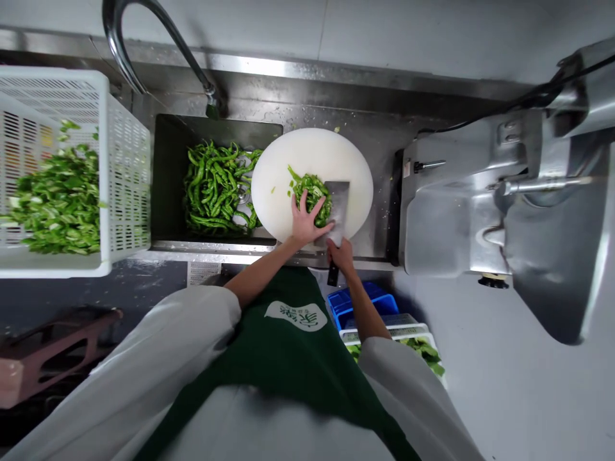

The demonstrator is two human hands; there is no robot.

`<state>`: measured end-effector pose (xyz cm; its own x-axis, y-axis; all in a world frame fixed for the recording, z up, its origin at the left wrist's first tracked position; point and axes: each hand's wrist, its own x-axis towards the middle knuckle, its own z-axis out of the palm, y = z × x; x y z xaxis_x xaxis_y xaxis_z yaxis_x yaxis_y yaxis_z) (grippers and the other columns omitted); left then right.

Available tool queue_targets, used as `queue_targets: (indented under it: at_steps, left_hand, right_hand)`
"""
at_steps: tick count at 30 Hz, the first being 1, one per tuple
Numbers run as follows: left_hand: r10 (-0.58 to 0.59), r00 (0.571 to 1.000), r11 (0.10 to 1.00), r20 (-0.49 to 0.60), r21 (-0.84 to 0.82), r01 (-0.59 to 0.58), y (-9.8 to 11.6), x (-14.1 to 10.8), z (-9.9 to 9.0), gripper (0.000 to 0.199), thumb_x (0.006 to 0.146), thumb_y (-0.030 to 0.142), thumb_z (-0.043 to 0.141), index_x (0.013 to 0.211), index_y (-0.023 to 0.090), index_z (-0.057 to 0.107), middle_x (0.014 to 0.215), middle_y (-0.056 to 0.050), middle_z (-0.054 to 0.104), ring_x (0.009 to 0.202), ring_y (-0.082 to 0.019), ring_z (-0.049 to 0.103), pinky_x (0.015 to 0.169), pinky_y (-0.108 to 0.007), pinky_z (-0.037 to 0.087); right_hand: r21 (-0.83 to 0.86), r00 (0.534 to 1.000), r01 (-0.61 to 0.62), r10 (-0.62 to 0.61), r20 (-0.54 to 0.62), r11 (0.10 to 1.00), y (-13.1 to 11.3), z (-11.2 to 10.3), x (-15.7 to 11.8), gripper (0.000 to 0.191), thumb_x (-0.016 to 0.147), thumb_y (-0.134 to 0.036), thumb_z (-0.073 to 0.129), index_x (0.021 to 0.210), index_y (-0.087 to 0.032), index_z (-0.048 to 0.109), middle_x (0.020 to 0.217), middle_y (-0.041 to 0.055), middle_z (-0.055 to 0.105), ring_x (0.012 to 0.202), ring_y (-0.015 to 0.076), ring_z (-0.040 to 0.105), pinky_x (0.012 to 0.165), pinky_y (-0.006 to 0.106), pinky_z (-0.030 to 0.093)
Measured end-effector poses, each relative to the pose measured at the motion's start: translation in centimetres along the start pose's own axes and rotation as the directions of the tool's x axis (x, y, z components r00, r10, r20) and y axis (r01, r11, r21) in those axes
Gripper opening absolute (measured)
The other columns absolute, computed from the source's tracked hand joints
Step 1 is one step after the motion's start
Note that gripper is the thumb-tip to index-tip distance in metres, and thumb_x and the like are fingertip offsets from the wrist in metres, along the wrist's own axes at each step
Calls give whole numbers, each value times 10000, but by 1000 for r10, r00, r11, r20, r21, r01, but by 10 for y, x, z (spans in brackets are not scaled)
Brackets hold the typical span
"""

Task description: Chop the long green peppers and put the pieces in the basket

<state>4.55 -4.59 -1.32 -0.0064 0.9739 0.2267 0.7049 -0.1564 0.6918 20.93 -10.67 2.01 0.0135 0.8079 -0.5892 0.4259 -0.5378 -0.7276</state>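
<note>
Right grip (342,255) grasps a broad, black-handled steel cleaver (339,203) — left grip (306,224), spread and unclenched, rests on chopped green peppers (312,184) atop a white oval cutting board (331,150).

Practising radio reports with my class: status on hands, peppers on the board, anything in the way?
Right hand gripping cleaver. Left hand spread on cut green peppers, heaped on white board. Possibly in the way: left thumb, at the cleaver.

Chopped peppers (313,184) partly hidden beneath the spread left hand (305,224)
</note>
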Motion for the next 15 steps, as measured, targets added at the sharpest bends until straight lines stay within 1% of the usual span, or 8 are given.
queue_targets:
  at_steps: [2, 4, 6, 9, 12, 15]
  left_hand:
    - [14, 1000, 1000, 10, 9, -14, 4, -1, 8, 780, 782, 676, 718, 1436, 268, 601, 1602, -145, 344, 1549, -398, 198, 1271, -641, 57]
    - [41, 999, 999, 25, 12, -41, 4, -1, 12, 698, 828, 615, 698, 1421, 256, 614, 1561, -153, 381, 1535, -380, 240, 1275, -628, 81]
    - [67, 997, 998, 33, 4, -68, 3, -1, 15, 658, 841, 590, 695, 1390, 233, 639, 1525, -165, 403, 1525, -378, 251, 1274, -619, 121]
    - [112, 993, 994, 33, -20, -111, 5, -1, 18, 648, 833, 595, 706, 1353, 210, 664, 1491, -175, 414, 1512, -388, 257, 1269, -609, 167]
    - [177, 983, 984, 45, -37, -176, 14, 0, 20, 625, 849, 590, 694, 1357, 228, 656, 1488, -167, 407, 1490, -374, 301, 1272, -603, 171]
    - [229, 972, 972, 59, -60, -226, 27, 4, 14, 607, 872, 597, 663, 1375, 259, 641, 1503, -158, 390, 1501, -371, 294, 1274, -615, 161]
  right_hand:
    - [-39, 1000, -2, 2, 2, 999, -10, 18, -4, 323, 880, -560, 529, 868, -237, 518, 519, -59, 529, 482, 155, 560, 463, 259, 490]
    - [-50, 1000, -8, 7, -15, 999, -17, 26, -8, 294, 901, -525, 513, 911, -233, 550, 539, -46, 551, 519, 167, 578, 485, 272, 513]
    - [-44, 1000, -6, 5, -22, 999, -19, 28, -12, 287, 911, -509, 510, 943, -230, 568, 549, -39, 559, 526, 173, 581, 494, 283, 526]
    - [-33, 1000, 5, -6, -27, 999, -13, 26, -19, 318, 908, -533, 514, 954, -224, 573, 549, -37, 550, 528, 183, 587, 493, 296, 534]
    - [33, 997, 0, 2, -74, 999, -4, 28, -24, 323, 904, -560, 490, 926, -241, 534, 538, -47, 510, 486, 184, 561, 474, 312, 529]
    - [121, 990, 41, -24, -140, 992, 2, 34, -28, 295, 888, -563, 479, 869, -269, 467, 529, -56, 476, 432, 174, 514, 445, 318, 511]
